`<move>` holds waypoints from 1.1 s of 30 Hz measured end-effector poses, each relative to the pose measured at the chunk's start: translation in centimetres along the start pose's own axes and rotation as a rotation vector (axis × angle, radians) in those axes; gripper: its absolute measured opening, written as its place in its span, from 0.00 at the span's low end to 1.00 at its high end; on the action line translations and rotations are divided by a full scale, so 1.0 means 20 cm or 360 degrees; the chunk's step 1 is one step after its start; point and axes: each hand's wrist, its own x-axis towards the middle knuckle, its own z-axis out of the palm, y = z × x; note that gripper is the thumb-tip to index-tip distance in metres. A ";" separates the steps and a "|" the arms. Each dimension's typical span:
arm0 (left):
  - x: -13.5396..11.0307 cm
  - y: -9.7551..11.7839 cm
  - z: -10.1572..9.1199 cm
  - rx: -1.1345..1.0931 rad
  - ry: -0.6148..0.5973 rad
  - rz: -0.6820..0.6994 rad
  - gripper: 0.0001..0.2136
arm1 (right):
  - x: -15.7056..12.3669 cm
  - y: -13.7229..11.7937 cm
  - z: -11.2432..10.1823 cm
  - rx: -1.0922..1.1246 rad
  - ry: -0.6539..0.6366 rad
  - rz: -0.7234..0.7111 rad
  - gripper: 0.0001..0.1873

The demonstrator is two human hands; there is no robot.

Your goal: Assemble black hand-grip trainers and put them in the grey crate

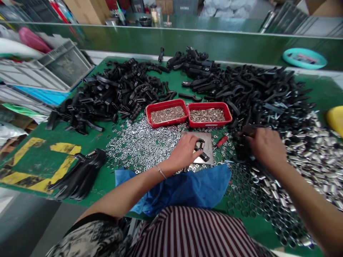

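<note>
Striped apron (193, 233) nearest; left hand (185, 149) pinches black part (205, 157), right hand (268, 146), grip unclear; white label (211, 125) beyond the fingers, unreadable.

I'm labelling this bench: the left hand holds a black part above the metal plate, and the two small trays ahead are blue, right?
Not quite: the head view shows the two small trays are red. The left hand does hold a black part above the metal plate.

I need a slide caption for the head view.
Left hand holding black part over metal plate, right hand at dark pieces, two red trays beyond.
</note>
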 end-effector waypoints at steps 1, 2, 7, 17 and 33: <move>0.03 0.00 0.03 0.0013 0.0040 -0.0075 0.19 | -0.03 0.08 0.03 -0.0130 -0.0038 0.0038 0.20; 0.07 0.00 0.06 0.0037 0.0057 -0.0144 0.19 | -0.06 0.15 0.05 -0.0197 -0.0111 0.0042 0.20; 0.17 0.01 0.16 0.0096 0.0052 -0.0287 0.13 | -0.11 0.31 0.05 0.0040 -0.0195 -0.0038 0.14; 0.16 0.03 0.16 0.0046 0.0018 -0.0241 0.13 | -0.21 -0.21 -0.22 0.1236 -0.0637 -0.0309 0.20; -0.12 0.14 0.06 0.0208 0.0005 -0.0388 0.31 | -0.25 -0.40 -0.26 0.1224 -0.0762 -0.0360 0.18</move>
